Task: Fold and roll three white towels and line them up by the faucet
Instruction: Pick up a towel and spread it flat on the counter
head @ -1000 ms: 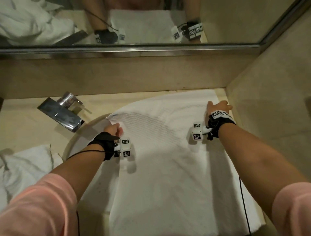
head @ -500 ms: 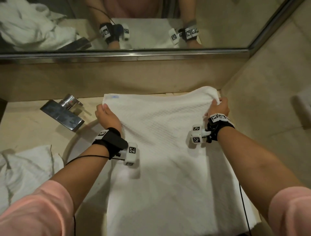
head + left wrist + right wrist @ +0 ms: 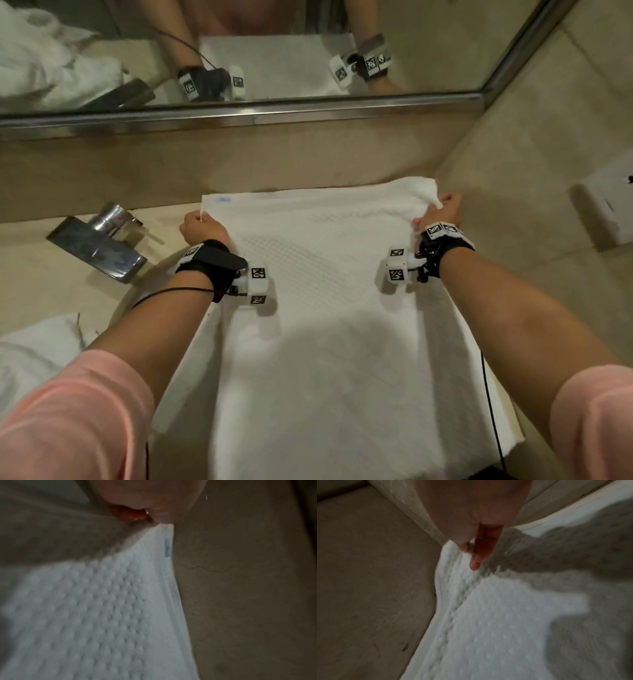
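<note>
A white waffle-weave towel (image 3: 325,308) lies spread over the counter and sink, its far edge near the back wall. My left hand (image 3: 200,226) pinches the towel's far left corner (image 3: 164,528), close to a small blue mark (image 3: 167,547). My right hand (image 3: 442,210) grips the bunched far right corner (image 3: 453,555), one finger (image 3: 477,561) lying on the fabric. The chrome faucet (image 3: 97,245) stands left of the towel, just beyond my left hand. Another white towel (image 3: 30,349) lies crumpled at the left.
A mirror with a metal frame (image 3: 239,114) runs along the back wall and reflects my wrists and a heap of white cloth. A stone side wall (image 3: 531,154) closes the right, carrying a white box (image 3: 606,205). The sink rim (image 3: 150,274) shows beside the faucet.
Both hands have carried the towel's near-folded edge away from me toward the back wall, drawing it taut and squaring its far corners. The left hand moved farthest, from mid-sink to beside the faucet.
</note>
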{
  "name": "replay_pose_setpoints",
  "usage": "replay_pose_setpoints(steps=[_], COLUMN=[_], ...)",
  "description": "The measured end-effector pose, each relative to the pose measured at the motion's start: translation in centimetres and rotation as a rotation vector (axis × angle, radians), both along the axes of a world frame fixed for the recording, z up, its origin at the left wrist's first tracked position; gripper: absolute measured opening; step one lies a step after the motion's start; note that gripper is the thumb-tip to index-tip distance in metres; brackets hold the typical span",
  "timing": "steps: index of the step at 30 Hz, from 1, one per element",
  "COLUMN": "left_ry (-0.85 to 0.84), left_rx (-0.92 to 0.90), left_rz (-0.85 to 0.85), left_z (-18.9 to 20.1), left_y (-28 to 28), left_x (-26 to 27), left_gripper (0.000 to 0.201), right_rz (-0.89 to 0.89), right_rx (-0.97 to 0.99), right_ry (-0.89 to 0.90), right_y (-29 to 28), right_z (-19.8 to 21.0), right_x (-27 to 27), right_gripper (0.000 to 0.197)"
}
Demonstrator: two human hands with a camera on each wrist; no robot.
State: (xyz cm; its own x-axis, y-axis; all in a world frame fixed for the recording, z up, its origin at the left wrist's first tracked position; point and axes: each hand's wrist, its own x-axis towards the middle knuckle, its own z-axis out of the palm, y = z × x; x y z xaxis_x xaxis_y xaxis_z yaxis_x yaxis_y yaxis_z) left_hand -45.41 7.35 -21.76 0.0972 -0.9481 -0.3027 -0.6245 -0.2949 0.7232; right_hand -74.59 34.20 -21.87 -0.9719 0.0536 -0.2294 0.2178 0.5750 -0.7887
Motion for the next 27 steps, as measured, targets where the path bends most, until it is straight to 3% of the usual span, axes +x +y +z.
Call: replay_pose_setpoints(steps=[6,10,14,19,27], left_ry=[0.07,0.199,0.031,-0.255,-0.27], left_rx=[-0.022,0.031,-0.121,-0.161,-0.112], left_rz=[0.037,0.018,-0.082,-0.468,-0.621], left_z=[-0.8,-0.4,-1.1,-1.3,0.8], left_y=[-0.7,-0.7,-0.1,0.6,3.1], left_x=[0.3,-0.1,-0.6,-0.2,0.5], left_gripper=[0.025,0.031,0.024,0.048,0.053], right_rz=[0.034,0.165,0.37,0.459,0.565], right_rx=[0.213,0.355,0.617,0.667,0.7], right_ry=[0.088,0.094,0.03,0.023,-0.066], right_y=[-0.4,-0.4,-0.3,0.3,3.9], right_z=[-0.5,-0.5,-1.0,-0.8,-0.3], right_x=[1.3,1.9,2.1,2.5,5.6], right_gripper=[0.048,0.047,0.046,0.053,0.052])
